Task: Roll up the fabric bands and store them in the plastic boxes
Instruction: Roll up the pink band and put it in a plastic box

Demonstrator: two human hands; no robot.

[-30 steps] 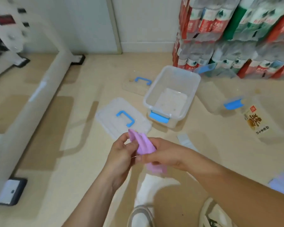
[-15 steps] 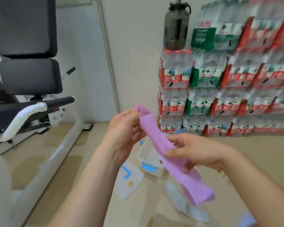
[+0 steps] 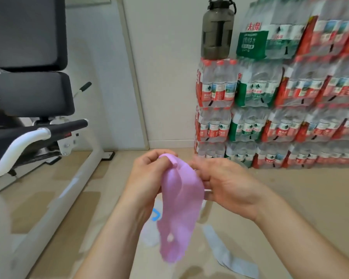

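A person's left hand and right hand both grip the top end of a pink fabric band, held up at near centre. Its upper edge is curled between their fingers and the rest hangs loose. A grey band lies on the floor, near right. Packs of bottled water are stacked far right, and an exercise bench stands left.
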